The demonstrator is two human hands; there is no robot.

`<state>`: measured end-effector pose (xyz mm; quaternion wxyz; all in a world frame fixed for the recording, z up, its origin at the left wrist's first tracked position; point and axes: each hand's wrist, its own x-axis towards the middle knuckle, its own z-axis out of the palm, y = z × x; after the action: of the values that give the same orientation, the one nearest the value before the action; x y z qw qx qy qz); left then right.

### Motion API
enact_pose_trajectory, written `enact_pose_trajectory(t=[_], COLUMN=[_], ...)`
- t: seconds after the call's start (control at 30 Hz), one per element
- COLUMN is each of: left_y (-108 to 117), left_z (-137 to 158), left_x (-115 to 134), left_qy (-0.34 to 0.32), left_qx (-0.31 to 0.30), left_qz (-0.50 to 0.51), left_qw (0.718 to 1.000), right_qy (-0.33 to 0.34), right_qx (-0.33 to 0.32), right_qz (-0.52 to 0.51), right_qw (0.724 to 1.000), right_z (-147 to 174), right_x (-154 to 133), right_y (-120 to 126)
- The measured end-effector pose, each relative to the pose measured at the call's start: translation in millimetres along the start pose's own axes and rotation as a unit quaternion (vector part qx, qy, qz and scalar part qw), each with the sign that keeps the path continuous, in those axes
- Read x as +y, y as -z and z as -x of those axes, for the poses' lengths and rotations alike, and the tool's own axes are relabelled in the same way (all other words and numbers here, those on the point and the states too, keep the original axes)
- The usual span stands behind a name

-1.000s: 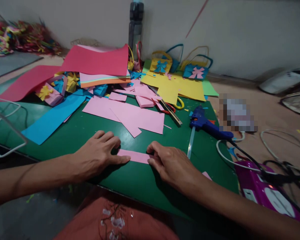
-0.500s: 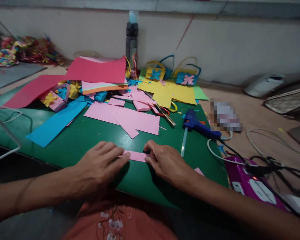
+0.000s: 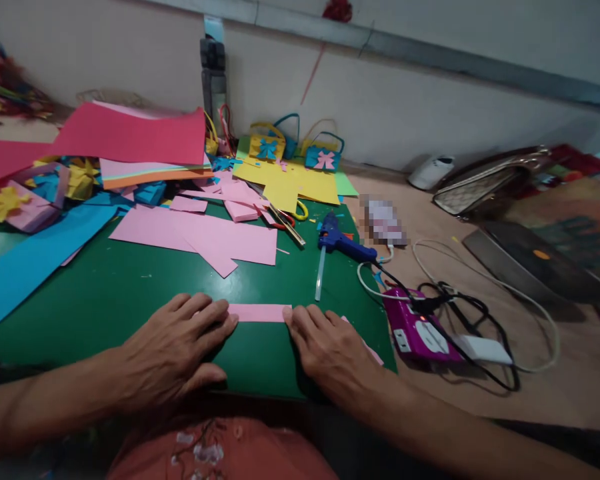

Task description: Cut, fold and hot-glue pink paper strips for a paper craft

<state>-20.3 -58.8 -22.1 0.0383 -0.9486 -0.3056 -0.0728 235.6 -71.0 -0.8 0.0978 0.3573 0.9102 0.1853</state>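
A narrow pink paper strip (image 3: 260, 313) lies flat on the green tabletop (image 3: 260, 360) near its front edge. My left hand (image 3: 175, 350) holds the strip's left end under its fingertips, with the thumb lower and apart. At the other end, the curled fingers of my right hand (image 3: 333, 347) press on the strip. Both ends are partly hidden by the fingers. Another pink paper piece (image 3: 374, 353) shows beside my right hand. Beyond the hands lies a larger cut pink sheet (image 3: 155, 230).
A blue glue gun (image 3: 347, 245) with a glue stick lies at right, near a cutter knife (image 3: 294, 233) and yellow scissor handle (image 3: 303, 212). Small paper baskets (image 3: 267, 147), red sheets (image 3: 135, 133) and a blue strip (image 3: 45, 260) sit behind. Cables trail from a purple power strip (image 3: 405, 333).
The view has turned to the right. My right hand has changed from pinching the strip's end to pressing down on it; my left thumb has come off the strip.
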Motion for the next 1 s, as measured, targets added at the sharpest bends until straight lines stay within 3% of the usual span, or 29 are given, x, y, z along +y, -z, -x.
enact_pose_trajectory(t=[0.27,0.4,0.5,0.63,0.8,1.0], left_y=[-9.6,-11.5,-10.3,-10.3,-11.1,-3.3], left_z=[37.1,28.7,9.5,-16.1,-31.0,-38.1], left_x=[-18.7,-23.5,-20.9,-14.2,-11.5,-10.6], left_qy=[0.004,0.026,0.030,0.002,0.015,0.064], left_qx=[0.069,0.114,0.153,0.103,0.056,-0.002], left_qz=[-0.024,0.005,0.032,0.071,0.101,0.132], left_qw=[0.997,0.993,0.987,0.992,0.993,0.989], right_qy=[-0.058,-0.179,-0.263,-0.292,-0.311,-0.328], right_qx=[-0.020,-0.059,-0.091,-0.139,-0.142,-0.056], right_qz=[-0.046,-0.056,-0.039,-0.064,-0.122,-0.221], right_qw=[0.997,0.980,0.960,0.944,0.932,0.917], right_z=[16.0,0.5,-14.4,-29.5,-35.3,-29.1], right_x=[16.8,62.9,101.5,128.4,135.4,145.0], right_y=[7.0,22.9,21.2,-2.8,-23.9,7.5])
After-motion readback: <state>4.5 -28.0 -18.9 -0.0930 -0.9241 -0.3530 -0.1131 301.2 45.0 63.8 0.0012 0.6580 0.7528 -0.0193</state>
